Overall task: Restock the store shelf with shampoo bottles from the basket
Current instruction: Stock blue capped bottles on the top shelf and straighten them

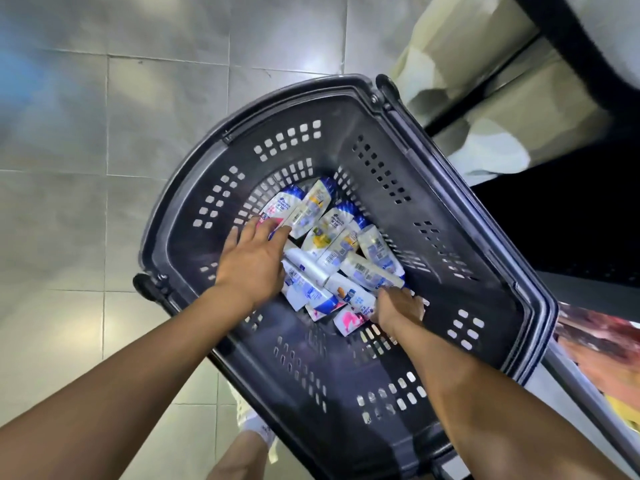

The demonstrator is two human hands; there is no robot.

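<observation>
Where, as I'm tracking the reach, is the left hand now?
In the head view, the left hand lies inside the basket, left of the shampoo pile, fingertips on a pink-labelled bottle at its far end.

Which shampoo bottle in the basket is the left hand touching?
The pink-labelled shampoo bottle at the pile's far-left edge; fingertips of the left hand rest on it. The other pink-labelled bottle lies by the right hand.

dim, glare on floor tiles (69, 81), edges warped
</observation>
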